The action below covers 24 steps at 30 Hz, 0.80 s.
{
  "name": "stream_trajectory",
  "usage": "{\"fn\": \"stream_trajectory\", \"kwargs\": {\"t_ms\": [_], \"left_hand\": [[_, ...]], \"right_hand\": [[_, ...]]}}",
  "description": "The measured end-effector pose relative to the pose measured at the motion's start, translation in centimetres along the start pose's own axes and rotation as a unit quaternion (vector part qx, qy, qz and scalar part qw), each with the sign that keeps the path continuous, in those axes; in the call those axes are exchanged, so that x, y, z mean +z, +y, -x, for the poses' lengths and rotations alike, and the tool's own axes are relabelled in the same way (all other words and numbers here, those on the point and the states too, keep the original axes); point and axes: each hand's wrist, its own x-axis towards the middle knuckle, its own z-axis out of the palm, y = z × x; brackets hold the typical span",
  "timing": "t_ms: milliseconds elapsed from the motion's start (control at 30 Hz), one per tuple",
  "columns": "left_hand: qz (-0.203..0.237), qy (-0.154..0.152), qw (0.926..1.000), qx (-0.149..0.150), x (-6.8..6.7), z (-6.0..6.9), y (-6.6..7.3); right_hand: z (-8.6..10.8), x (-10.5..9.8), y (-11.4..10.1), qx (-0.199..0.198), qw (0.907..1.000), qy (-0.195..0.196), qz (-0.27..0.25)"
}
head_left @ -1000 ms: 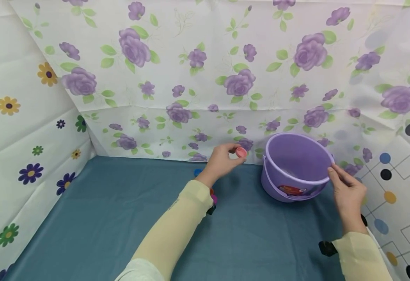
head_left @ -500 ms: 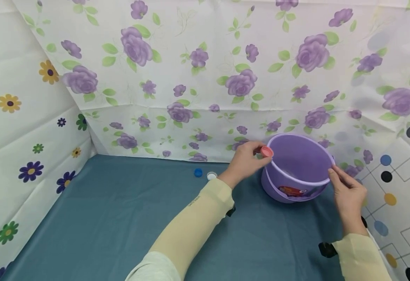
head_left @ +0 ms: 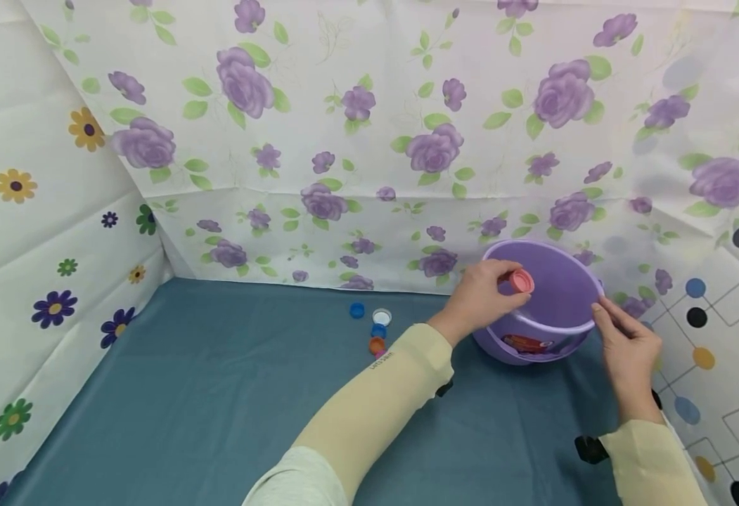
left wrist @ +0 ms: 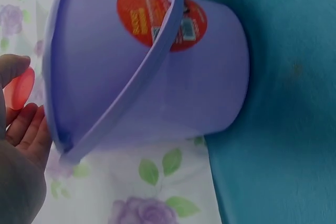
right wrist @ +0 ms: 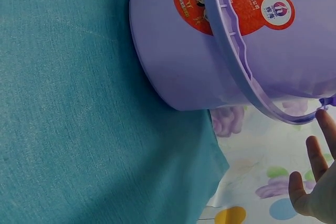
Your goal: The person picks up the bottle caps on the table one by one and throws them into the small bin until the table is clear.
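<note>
Sheeting with purple roses stands behind the purple bucket, and blue cloth spreads beneath it. Upright, the bucket has its right rim pinched between thumb and finger of the right hand. Just above the bucket's mouth, the left hand pinches 1 red cap between thumb and fingers. Left of the bucket lie 1 white cap, 2 blue caps, 1 orange cap and 1 magenta cap, the last partly hidden by a sleeve.
</note>
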Motion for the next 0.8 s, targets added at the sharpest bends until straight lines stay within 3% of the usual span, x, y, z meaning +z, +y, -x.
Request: {"fn": "stream_trajectory", "kwargs": {"t_ms": [300,467,633,800], "left_hand": [[-0.061,-0.068,0.9957,-0.009,1.1,-0.2,0.8],[-0.059,-0.098,0.9932,-0.024,0.8,-0.1,0.8],[-0.044,-0.090,0.9949,-0.015,0.4,0.1,0.6],[-0.030,-0.053,0.9981,-0.005,-0.7,0.3,-0.1]], "right_hand": [[-0.2,-0.2,0.3,0.012,0.9999,-0.001,0.011],[-0.3,-0.1,0.3,0.020,0.9998,-0.001,0.004],[-0.3,-0.2,0.3,0.016,0.9998,-0.005,-0.004],[-0.3,-0.2,0.4,0.018,0.9998,-0.008,-0.010]]}}
